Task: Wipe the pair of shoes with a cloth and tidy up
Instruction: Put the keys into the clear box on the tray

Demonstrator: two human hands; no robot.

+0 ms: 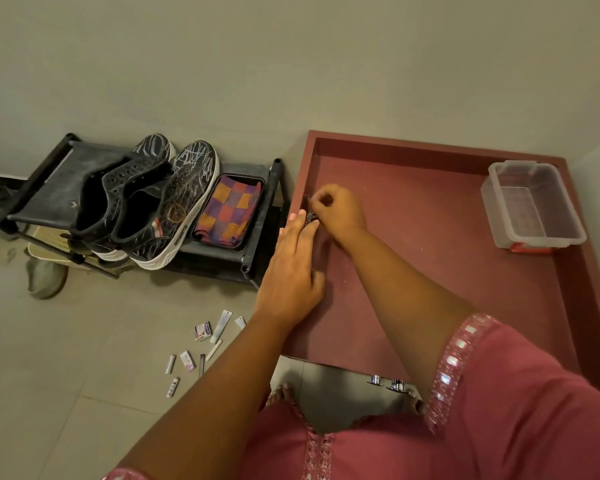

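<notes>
Head view: at left of frame, the light, stiff-soled shoes [142, 199] sit beside the soft folded cloth [227, 211], best lifted by heel collars, while mid-frame the right hand [336, 211] pinches something small and dark and the left hand [291, 268] lies flat.

Plain grey-green wall [291, 57] above a tiled floor [84, 341]. A low black shoe rack [52, 181] stands beside a maroon open drawer [430, 209].

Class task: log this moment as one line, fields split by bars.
shoes on rack | cloth in tray beside shoes | right hand pinches small dark item in drawer | left hand open, alongside
</notes>
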